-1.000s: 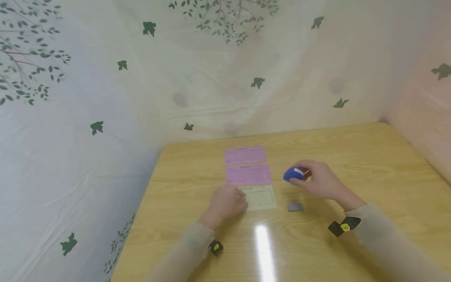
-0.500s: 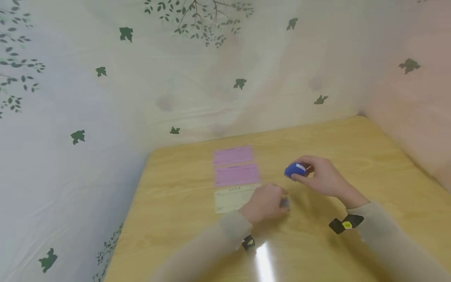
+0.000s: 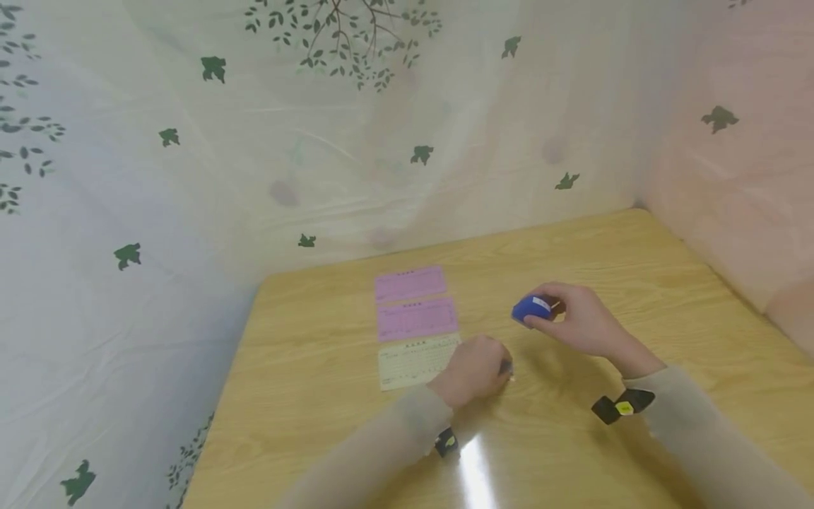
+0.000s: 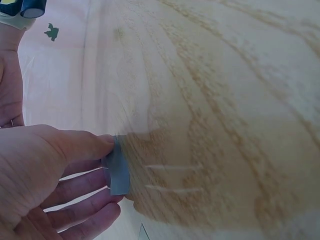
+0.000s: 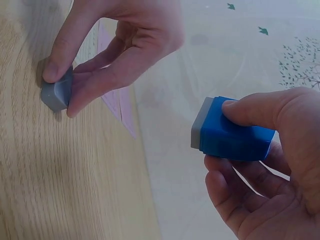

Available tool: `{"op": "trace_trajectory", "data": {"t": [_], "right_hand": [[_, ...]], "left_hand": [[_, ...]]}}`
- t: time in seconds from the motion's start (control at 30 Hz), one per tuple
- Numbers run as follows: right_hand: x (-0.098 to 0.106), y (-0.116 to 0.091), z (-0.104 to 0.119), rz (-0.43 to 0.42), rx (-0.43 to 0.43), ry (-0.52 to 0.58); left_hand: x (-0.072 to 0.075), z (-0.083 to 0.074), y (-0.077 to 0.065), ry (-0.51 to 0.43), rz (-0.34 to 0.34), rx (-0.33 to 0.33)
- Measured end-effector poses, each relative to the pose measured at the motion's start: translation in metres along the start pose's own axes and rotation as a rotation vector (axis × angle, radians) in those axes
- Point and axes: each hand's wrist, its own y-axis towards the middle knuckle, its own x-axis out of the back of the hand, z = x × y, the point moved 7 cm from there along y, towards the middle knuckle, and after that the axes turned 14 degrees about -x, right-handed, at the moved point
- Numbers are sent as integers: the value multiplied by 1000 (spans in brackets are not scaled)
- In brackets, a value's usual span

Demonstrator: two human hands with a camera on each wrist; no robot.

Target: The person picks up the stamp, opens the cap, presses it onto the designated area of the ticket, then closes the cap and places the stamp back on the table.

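Observation:
My left hand (image 3: 473, 369) pinches a small grey cap (image 5: 56, 94) between thumb and fingers, close over the table. The left wrist view shows the cap (image 4: 119, 170) on edge, thumb at its top end. To the right and a little farther back, my right hand (image 3: 581, 322) holds a blue stamp (image 3: 531, 309) above the table, with a white label on its upper side. In the right wrist view the stamp (image 5: 235, 130) has a grey block at its front end, pointing toward the left hand. A pale yellow form (image 3: 416, 364) lies left of the left hand, its right edge partly covered.
Behind the yellow form, two pink forms (image 3: 417, 319) lie in line on the wooden table (image 3: 305, 396). A printed cloth (image 3: 356, 141) hangs along the table's back and sides. Both wrists wear black bands (image 3: 623, 406). A bright light streak reflects at the front.
The left hand has left the yellow form, moved right and taken hold of the grey cap. The right hand still holds the stamp in the air. The head view has swung slightly right.

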Motion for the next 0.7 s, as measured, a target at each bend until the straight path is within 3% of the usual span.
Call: {"op": "trace_trajectory", "data": {"t": [0.13,0.23,0.47,0.6,0.7], "right_hand": [[-1,-1,2,9,5,10],[-3,-1,1,20,-18,1],[-7,1,-1,40,-38,-3],[-8,1,0,44,-43,2],[-9,1,0,44,-51,-1]], "left_hand": [[2,-1,-2,-25,-8,-9],[7,2,-7,-91,-56,-6],[23,34,-38,-479,-215,97],[36,49,-53,-591,-313,138],[41,55,-55,-650,-395,119]]}}
